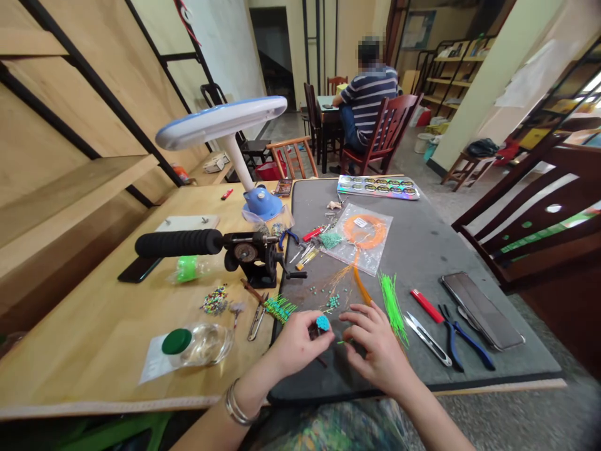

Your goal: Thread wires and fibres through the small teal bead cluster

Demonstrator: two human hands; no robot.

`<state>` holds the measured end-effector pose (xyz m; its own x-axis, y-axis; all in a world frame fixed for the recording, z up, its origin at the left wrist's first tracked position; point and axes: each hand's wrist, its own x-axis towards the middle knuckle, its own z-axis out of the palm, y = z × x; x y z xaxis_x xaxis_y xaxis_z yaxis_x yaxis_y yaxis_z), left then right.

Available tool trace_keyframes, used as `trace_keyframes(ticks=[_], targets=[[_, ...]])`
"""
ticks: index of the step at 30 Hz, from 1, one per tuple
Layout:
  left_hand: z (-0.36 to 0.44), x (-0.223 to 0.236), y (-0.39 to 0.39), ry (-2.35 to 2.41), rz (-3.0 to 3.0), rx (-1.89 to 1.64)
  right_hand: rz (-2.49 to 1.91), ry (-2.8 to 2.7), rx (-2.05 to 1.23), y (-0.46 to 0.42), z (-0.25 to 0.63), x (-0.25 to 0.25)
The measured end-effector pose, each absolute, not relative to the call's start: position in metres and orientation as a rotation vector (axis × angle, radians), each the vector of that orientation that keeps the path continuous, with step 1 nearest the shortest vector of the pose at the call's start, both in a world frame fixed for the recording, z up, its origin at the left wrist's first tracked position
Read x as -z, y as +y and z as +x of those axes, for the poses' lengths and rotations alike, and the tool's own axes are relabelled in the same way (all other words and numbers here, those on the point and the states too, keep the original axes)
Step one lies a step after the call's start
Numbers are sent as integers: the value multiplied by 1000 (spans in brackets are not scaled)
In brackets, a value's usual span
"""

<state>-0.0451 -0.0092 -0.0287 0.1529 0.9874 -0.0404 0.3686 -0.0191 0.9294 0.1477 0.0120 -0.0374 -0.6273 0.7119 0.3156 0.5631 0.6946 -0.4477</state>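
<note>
head | left hand (300, 338): pinching turquoise piece (322, 322) | right hand (373, 344): half-open

The room around my table (113, 338)
Upper middle, I see a person (370, 100) in a striped shirt, back to me, on a red-brown chair (393, 134). My white lamp (220, 124) stands upper left of centre; a wooden shelf (94, 186) fills the left edge. A black phone (138, 270) lies at left, a dark flat case (483, 310) at lower right. Toward the upper right, a stool (469, 164) bears a black bag (482, 148); a slatted chair (577, 164) stands at the right edge.
</note>
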Motion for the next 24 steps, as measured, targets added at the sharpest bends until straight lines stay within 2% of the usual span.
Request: trace_keyframes(ticks=[11, 17, 24], targets=[[-89, 40, -39, 1279, 1139, -1077, -632, -2787, -469, 16, 136, 33], [-91, 50, -46, 1234, 932, -1081, -616, -2872, -527, 17, 133, 37], [-88, 56, -45, 1248, 982, -1092, -630, -2867, -499, 17, 124, 37]])
